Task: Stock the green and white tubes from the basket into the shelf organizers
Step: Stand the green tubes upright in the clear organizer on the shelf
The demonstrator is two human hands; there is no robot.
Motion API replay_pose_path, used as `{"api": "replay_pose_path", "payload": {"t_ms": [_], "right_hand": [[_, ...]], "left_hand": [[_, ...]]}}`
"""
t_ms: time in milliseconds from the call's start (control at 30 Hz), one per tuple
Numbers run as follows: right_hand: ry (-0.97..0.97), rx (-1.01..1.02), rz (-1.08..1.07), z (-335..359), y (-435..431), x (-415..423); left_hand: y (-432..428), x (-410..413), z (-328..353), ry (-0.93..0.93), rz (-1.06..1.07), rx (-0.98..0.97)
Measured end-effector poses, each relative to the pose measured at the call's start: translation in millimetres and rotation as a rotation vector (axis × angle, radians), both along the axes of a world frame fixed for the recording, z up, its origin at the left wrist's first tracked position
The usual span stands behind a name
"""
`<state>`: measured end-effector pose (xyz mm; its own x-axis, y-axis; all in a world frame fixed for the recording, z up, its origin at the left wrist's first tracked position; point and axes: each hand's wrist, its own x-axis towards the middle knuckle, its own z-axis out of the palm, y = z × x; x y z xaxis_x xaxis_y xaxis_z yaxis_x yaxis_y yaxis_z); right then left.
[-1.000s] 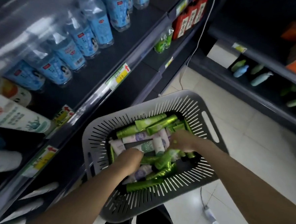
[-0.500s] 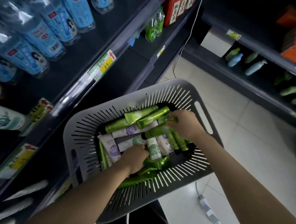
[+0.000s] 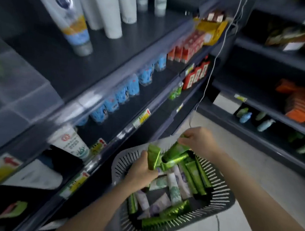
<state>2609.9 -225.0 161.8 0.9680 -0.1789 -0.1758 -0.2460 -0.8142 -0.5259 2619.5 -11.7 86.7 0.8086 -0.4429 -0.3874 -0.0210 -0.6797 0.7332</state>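
Left hand (image 3: 140, 172) and right hand (image 3: 200, 140), at its one o'clock, have risen above the basket (image 3: 219, 201), fingers curled round green tubes (image 3: 153, 157); labels unreadable.

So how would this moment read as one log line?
stage: picking from basket | left hand: grips one green tube | right hand: holds green tubes | grey basket: white tubes and more green ones inside

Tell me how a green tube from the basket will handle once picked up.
Likely light: the left hand alone holds a green tube roughly upright. Its glossy skin looks slippery. The flat crimped end should stop it rolling far.
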Motion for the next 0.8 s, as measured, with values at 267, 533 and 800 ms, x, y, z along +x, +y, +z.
{"api": "replay_pose_path", "payload": {"t_ms": [267, 533, 800], "right_hand": [[-0.255, 0.013, 0.128, 127.9, 50.0, 17.2], [-0.551, 0.074, 0.198, 250.4, 102.1, 22.5], [-0.614, 0.355, 0.431, 295.9, 200.1, 44.6]], "left_hand": [[28.7, 25.6, 119.1, -0.321, 0.028, -0.247], [88.8, 30.0, 253.6, -0.691, 0.156, -0.349], [186.9, 14.8, 334.8, -0.888, 0.375, -0.177]]}}
